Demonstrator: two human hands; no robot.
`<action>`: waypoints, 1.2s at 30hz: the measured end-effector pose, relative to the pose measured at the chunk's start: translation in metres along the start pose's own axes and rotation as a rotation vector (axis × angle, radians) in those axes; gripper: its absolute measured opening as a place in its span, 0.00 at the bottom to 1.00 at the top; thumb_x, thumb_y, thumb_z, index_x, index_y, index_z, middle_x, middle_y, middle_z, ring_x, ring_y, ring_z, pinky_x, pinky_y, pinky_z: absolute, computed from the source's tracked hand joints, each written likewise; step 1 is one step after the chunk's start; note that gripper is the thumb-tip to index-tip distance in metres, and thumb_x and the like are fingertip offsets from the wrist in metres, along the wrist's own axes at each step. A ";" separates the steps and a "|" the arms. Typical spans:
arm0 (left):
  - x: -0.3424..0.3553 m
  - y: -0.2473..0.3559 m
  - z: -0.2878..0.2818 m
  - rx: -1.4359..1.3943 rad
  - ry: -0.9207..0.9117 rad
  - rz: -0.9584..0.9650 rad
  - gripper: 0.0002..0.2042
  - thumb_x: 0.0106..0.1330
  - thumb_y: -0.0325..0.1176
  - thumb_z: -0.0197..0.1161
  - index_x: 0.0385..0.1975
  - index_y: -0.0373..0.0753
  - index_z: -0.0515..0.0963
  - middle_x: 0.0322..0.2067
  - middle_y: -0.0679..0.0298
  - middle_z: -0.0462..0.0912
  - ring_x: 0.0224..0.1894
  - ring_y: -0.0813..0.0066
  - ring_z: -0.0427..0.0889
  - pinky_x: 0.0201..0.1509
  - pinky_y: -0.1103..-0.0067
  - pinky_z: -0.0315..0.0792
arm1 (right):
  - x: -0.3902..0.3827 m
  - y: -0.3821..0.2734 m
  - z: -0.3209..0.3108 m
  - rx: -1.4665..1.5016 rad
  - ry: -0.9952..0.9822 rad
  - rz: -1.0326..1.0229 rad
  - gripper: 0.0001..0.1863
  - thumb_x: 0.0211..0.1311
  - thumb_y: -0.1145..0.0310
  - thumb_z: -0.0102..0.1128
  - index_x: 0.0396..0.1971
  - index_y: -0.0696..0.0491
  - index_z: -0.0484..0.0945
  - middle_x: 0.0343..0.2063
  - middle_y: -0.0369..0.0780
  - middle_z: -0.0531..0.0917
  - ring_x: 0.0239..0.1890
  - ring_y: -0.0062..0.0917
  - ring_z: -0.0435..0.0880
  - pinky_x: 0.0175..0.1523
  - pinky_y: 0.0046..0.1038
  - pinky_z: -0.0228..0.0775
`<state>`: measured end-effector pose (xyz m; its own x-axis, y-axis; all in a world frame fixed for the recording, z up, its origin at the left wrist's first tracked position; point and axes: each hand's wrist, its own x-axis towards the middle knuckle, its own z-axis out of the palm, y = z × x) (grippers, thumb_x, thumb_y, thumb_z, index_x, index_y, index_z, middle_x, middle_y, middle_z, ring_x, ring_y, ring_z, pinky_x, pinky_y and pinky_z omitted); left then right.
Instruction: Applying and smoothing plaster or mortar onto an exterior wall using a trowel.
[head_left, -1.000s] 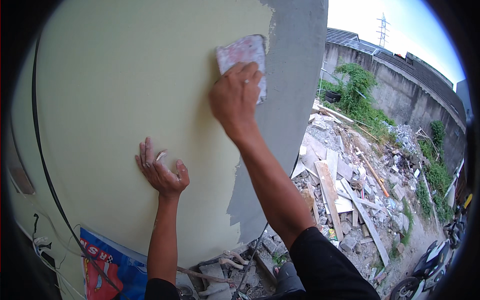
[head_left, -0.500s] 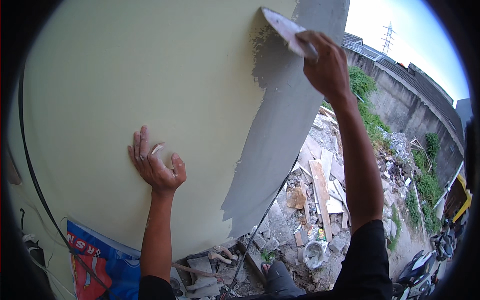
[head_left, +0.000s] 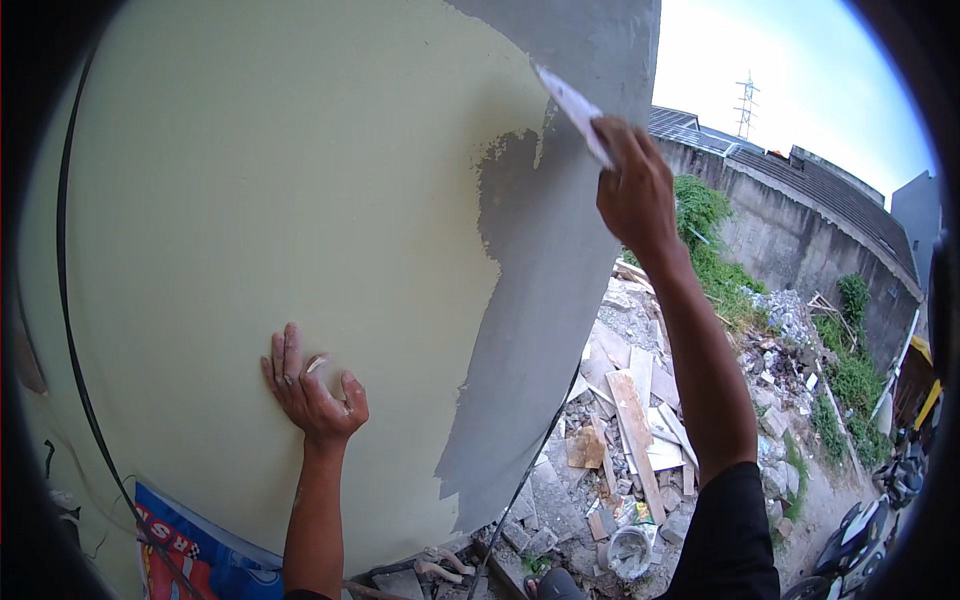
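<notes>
A tall wall fills the left and middle, mostly pale cream point(head_left: 350, 220), with a ragged-edged grey area point(head_left: 525, 260) along its right side. High up near the wall's right edge, my right hand point(head_left: 637, 190) is closed around a putty knife point(head_left: 572, 108). Its white-smeared blade slants up and left, its tip by a cream patch bordering the grey. Lower down, my left hand point(head_left: 320, 395) rests on the cream surface, fingers spread and spotted white. A small whitish piece point(head_left: 317, 362) shows by its index finger, too small to name.
Rubble with planks point(head_left: 635, 430) and a whitish bucket point(head_left: 630, 550) lies below right. A dark cable point(head_left: 75, 350) runs down the left; another slants along the wall's lower right. A blue and red printed sheet point(head_left: 210, 550) hangs lower left. Motorcycles point(head_left: 850, 545) stand far right.
The view has shifted upward, so the wall and my left hand sit lower in the picture. The putty knife has turned more edge-on, and a cream strip now shows beside it on the grey.
</notes>
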<state>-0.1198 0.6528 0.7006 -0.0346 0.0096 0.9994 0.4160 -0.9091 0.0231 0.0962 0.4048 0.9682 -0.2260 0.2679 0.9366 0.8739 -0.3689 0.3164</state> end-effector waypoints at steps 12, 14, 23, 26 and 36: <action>-0.001 -0.005 0.001 -0.004 -0.004 -0.014 0.12 0.60 0.37 0.52 0.40 0.37 0.68 0.62 0.42 0.68 0.66 0.40 0.64 0.68 0.45 0.51 | -0.032 -0.025 0.015 -0.098 0.046 -0.213 0.19 0.52 0.88 0.49 0.44 0.60 0.77 0.41 0.47 0.82 0.47 0.38 0.80 0.53 0.37 0.74; 0.004 0.002 0.005 -0.034 0.002 -0.015 0.12 0.60 0.37 0.52 0.40 0.37 0.68 0.62 0.42 0.68 0.66 0.40 0.64 0.68 0.45 0.51 | 0.046 0.002 -0.010 -0.107 0.001 0.084 0.19 0.53 0.84 0.50 0.45 0.56 0.79 0.41 0.49 0.83 0.43 0.42 0.83 0.52 0.38 0.75; 0.007 0.002 0.007 -0.012 0.027 -0.027 0.12 0.59 0.37 0.54 0.40 0.38 0.68 0.62 0.43 0.67 0.66 0.40 0.64 0.68 0.46 0.50 | -0.082 -0.017 0.046 0.023 -0.122 -0.022 0.25 0.41 0.85 0.62 0.45 0.57 0.81 0.42 0.45 0.83 0.47 0.39 0.81 0.53 0.35 0.75; 0.008 0.005 0.007 -0.038 0.040 -0.033 0.12 0.58 0.36 0.54 0.40 0.39 0.68 0.62 0.44 0.67 0.66 0.40 0.64 0.68 0.46 0.50 | -0.185 -0.028 0.042 0.097 -0.268 -0.079 0.29 0.39 0.83 0.66 0.49 0.59 0.78 0.48 0.49 0.80 0.51 0.45 0.79 0.58 0.40 0.73; 0.001 0.000 -0.004 0.020 -0.008 -0.034 0.12 0.58 0.34 0.55 0.40 0.39 0.68 0.63 0.45 0.67 0.67 0.40 0.62 0.69 0.47 0.49 | 0.006 0.046 -0.020 -0.069 -0.038 -0.069 0.19 0.54 0.87 0.50 0.44 0.57 0.79 0.45 0.46 0.84 0.48 0.40 0.83 0.55 0.36 0.77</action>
<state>-0.1234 0.6514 0.7014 -0.0413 0.0438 0.9982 0.4330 -0.8996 0.0574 0.1267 0.3713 0.9917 -0.2670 0.3284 0.9060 0.8248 -0.4084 0.3911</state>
